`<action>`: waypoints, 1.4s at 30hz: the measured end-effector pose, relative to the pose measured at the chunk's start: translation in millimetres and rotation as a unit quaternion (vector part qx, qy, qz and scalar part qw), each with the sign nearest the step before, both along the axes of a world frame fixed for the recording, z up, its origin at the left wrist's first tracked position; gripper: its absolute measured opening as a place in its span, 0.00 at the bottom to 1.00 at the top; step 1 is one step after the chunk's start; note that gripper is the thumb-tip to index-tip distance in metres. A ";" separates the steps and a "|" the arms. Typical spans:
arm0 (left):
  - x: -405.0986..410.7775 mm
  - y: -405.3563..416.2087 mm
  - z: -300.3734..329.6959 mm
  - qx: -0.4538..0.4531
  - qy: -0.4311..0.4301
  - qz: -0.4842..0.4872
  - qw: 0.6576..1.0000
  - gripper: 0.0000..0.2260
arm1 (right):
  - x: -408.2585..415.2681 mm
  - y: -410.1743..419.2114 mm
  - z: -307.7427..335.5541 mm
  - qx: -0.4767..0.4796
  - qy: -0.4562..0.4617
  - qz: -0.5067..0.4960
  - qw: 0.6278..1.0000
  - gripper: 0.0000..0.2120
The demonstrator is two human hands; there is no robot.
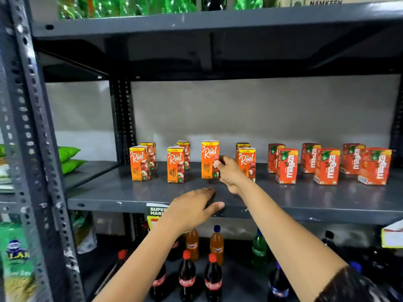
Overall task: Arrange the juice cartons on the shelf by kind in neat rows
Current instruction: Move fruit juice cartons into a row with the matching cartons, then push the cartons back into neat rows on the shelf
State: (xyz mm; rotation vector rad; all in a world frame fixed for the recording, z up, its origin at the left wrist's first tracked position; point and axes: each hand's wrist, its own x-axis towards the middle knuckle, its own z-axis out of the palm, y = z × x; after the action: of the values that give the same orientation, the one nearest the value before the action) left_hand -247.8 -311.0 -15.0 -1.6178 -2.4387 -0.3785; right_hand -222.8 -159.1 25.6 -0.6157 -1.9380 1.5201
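On the grey metal shelf (130, 192) stand small juice cartons in short rows running front to back. Two rows of orange apple cartons (139, 163) (175, 164) are at the left. An orange litchi carton (209, 159) stands upright in the middle, and my right hand (229, 173) grips its right side. Another litchi row (247, 161) is just right of my hand. Three rows of red mango cartons (286, 166) (327, 166) (375, 166) fill the right end. My left hand (192, 210) rests flat on the shelf's front edge, fingers apart, holding nothing.
Cola bottles (187, 277) and orange drink bottles (217, 245) stand on the shelf below. Green bottles (122, 6) line the shelf above. Green packets (68, 159) lie in the bay to the left, behind a perforated upright post (28, 149). A grey wall backs the shelf.
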 end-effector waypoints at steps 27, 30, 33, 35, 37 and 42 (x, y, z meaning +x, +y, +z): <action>-126.4 -62.9 16.1 0.270 -0.183 0.341 0.881 0.43 | -23.5 -92.3 -9.8 0.280 -0.215 -0.065 0.933 0.28; -144.9 -49.2 27.6 0.177 -0.216 0.369 0.886 0.54 | -56.5 -86.8 -12.9 0.256 -0.232 -0.108 0.932 0.37; -153.8 -35.4 28.0 0.155 -0.208 0.392 0.882 0.52 | -73.8 -87.2 -15.8 0.227 -0.240 -0.175 0.928 0.41; -159.3 -28.9 25.6 0.176 -0.196 0.405 0.875 0.48 | -81.0 -87.4 -16.8 0.228 -0.253 -0.190 0.921 0.38; -163.8 -24.6 23.2 0.191 -0.186 0.408 0.873 0.43 | -85.2 -86.5 -17.3 0.231 -0.259 -0.189 0.919 0.36; -167.0 -22.6 20.7 0.195 -0.175 0.412 0.873 0.40 | -92.6 -81.0 -19.2 0.231 -0.242 -0.192 0.923 0.33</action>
State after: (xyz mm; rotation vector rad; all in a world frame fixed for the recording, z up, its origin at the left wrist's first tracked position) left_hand -414.8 -333.6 5.7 -0.2859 -2.7647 -0.9718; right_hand -315.3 -240.1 6.4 -1.1467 -2.2539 0.6662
